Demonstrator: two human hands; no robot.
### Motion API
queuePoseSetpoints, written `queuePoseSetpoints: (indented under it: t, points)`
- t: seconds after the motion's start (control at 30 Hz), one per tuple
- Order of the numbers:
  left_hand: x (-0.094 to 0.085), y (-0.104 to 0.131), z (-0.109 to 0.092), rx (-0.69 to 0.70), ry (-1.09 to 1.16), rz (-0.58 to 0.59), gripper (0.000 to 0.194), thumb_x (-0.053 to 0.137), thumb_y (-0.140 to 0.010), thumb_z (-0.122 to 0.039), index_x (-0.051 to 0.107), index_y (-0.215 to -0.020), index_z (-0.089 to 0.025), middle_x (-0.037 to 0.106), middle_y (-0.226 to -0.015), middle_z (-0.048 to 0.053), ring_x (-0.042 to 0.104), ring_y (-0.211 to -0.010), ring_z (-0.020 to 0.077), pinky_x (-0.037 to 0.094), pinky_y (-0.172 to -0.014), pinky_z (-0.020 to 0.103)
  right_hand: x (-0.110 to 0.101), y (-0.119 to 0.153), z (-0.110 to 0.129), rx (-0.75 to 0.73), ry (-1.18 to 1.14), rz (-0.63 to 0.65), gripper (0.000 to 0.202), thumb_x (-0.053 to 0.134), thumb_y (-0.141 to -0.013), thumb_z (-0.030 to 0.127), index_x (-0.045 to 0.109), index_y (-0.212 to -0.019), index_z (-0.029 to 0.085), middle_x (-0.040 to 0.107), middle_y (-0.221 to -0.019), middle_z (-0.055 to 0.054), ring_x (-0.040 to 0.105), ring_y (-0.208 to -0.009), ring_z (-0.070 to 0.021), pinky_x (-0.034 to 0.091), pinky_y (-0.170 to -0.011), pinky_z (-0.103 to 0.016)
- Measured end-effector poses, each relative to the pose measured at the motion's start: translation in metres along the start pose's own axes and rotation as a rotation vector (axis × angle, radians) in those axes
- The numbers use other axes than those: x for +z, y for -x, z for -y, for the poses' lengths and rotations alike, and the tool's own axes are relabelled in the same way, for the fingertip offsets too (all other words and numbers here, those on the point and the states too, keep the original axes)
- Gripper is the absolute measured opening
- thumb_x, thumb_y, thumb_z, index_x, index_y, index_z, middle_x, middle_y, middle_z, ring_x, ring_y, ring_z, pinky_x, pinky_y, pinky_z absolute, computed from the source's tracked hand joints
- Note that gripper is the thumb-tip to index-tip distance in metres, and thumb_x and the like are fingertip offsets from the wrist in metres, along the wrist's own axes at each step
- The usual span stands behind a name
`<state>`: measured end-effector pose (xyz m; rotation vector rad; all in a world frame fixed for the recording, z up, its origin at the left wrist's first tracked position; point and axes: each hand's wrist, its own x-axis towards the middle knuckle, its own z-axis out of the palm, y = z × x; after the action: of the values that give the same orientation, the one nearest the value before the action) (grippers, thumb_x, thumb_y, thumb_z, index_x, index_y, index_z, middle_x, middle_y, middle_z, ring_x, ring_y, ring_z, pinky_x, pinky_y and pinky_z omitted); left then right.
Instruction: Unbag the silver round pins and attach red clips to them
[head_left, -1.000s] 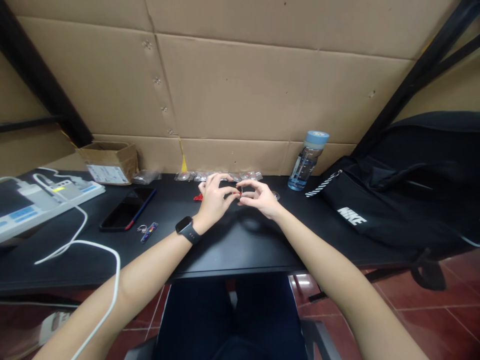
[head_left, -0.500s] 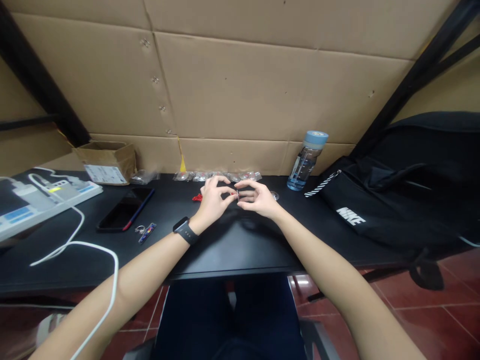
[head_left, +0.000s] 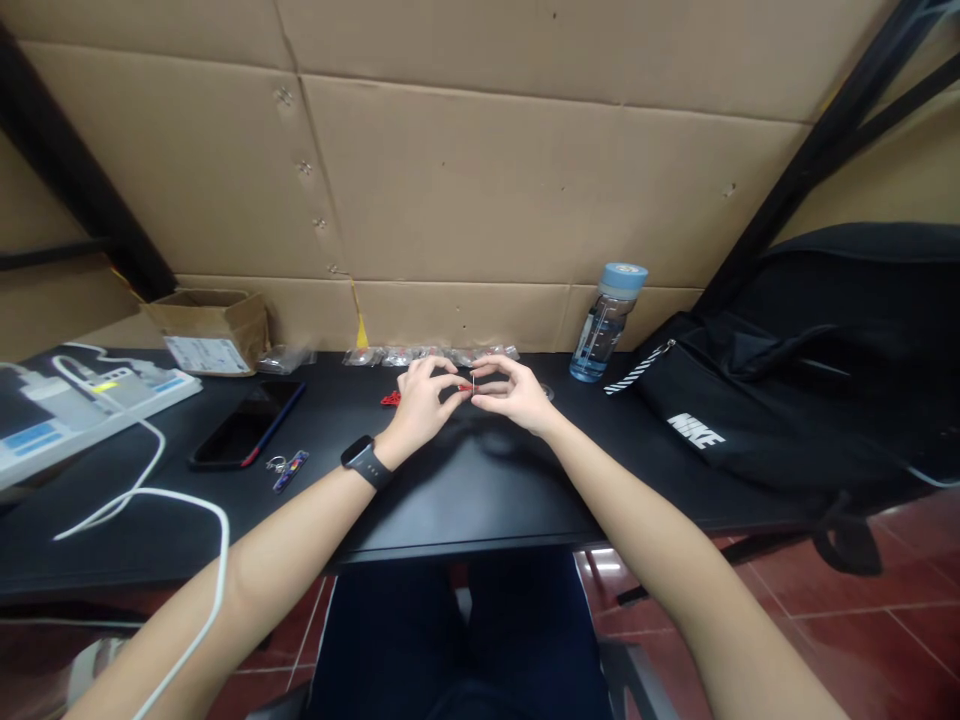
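My left hand (head_left: 429,397) and my right hand (head_left: 516,396) meet fingertip to fingertip just above the black desk. My left thumb and forefinger pinch a small red piece (head_left: 466,388). Touching it, a thin flat piece (head_left: 473,382) seen edge-on is in my right fingertips; its exact kind is too small to make out. Other red pieces (head_left: 391,398) lie on the desk beside my left hand. A clear round item (head_left: 548,392) shows partly behind my right hand. Several small clear plastic packets (head_left: 364,356) line the wall behind both hands.
To the left are a phone (head_left: 247,425), a keychain (head_left: 290,471), a power strip (head_left: 176,390) with a white cable (head_left: 187,489) crossing my left arm, and a cardboard box (head_left: 210,335). A water bottle (head_left: 604,325) and black bag (head_left: 750,410) stand on the right.
The hands stay together in nearly the same place. The thin piece between the fingertips now shows as an upright line, and more of the red piece is visible. The camera view has shifted slightly.
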<state>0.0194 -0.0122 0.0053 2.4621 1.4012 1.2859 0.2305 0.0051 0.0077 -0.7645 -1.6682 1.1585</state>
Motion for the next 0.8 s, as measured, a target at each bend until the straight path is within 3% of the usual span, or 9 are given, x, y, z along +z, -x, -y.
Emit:
queuePoseSetpoints:
  t: [0.37, 0.8]
  points:
    - [-0.0030, 0.0020, -0.0040, 0.093, -0.169, -0.097, 0.005, 0.074, -0.093, -0.030, 0.078, -0.096, -0.029, 0.066, -0.124, 0.007, 0.050, -0.126, 0.0310, 0.034, -0.101, 0.049, 0.0018, 0.0002, 0.0002, 0.007, -0.001, 0.017, 0.062, 0.091, -0.067, 0.031, 0.064, -0.123, 0.025, 0.070, -0.120, -0.006, 0.077, -0.097, -0.0223, 0.064, -0.092, -0.042]
    - [0.0005, 0.0045, -0.0032, 0.154, -0.232, -0.085, 0.009, 0.069, -0.096, -0.027, 0.077, -0.094, -0.027, 0.067, -0.125, 0.008, 0.051, -0.127, 0.0317, 0.035, -0.096, 0.049, 0.0043, 0.0015, -0.0002, -0.001, -0.004, 0.004, 0.059, 0.090, -0.068, 0.028, 0.065, -0.122, 0.026, 0.069, -0.119, -0.006, 0.077, -0.095, -0.0213, 0.065, -0.092, -0.041]
